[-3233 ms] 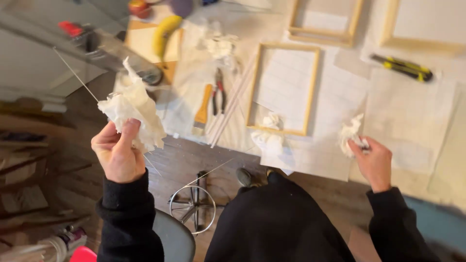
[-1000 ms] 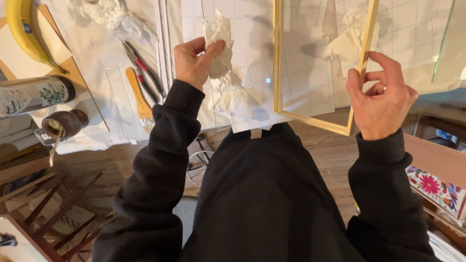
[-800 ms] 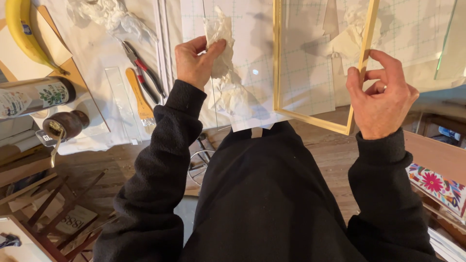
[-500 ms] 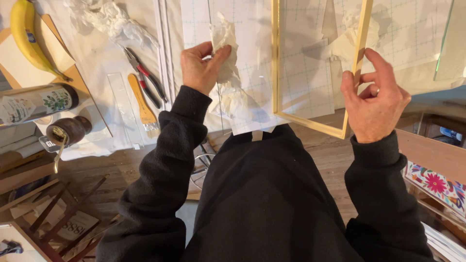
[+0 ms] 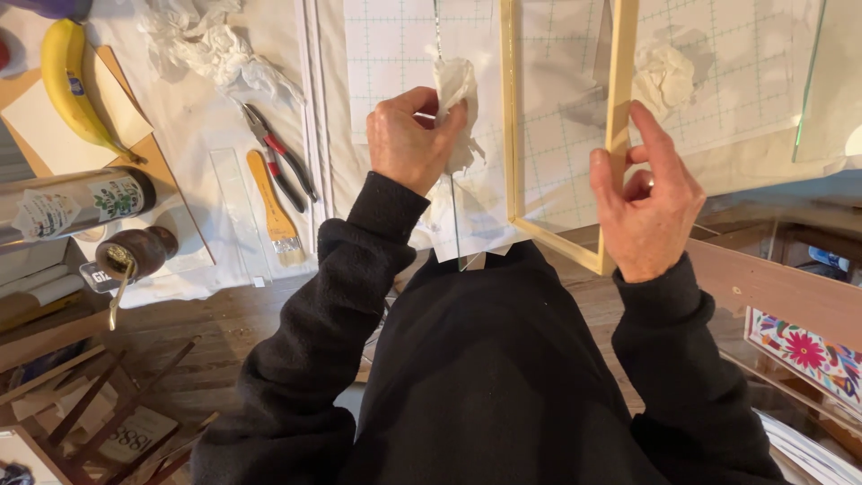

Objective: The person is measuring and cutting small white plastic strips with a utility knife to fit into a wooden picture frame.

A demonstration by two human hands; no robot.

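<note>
My left hand (image 5: 409,135) is shut on a crumpled white tissue (image 5: 455,83), pinched against a thin clear glass pane (image 5: 456,224) that I see nearly edge-on over the gridded white paper (image 5: 395,45). My right hand (image 5: 646,202) grips the right rail of a light wooden frame (image 5: 514,117), thumb and fingers around the wood. The frame stands tilted, its lower corner near my chest. A second crumpled tissue (image 5: 663,76) lies on the paper beyond the frame.
On the left lie a banana (image 5: 67,85), red-handled pliers (image 5: 278,148), a small brush (image 5: 269,193), a lying bottle (image 5: 81,202), a brown jar (image 5: 135,251) and crumpled paper (image 5: 206,45). Another glass sheet (image 5: 808,81) sits at the right, a floral box (image 5: 804,346) below.
My hands have come closer together. The frame has turned more edge-on and looks narrower; my left hand has moved the tissue right, toward the frame's left rail.
</note>
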